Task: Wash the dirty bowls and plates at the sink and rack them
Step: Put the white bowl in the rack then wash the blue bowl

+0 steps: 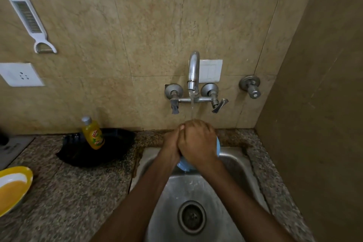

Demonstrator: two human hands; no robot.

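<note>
We hold a blue bowl (185, 165) under the running tap (193, 72).
Our left hand (172, 143) and right hand (198, 144) grip it together, fingers curled tight around it, over the sink's (225, 192) twelve o'clock edge; a yellow plate (13, 186) sits on the tabletop (78, 192) at nine o'clock.

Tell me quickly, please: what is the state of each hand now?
Left hand: fingers curled, but what it holds is hidden; cannot be told.
Right hand: closed on the blue bowl.
</note>
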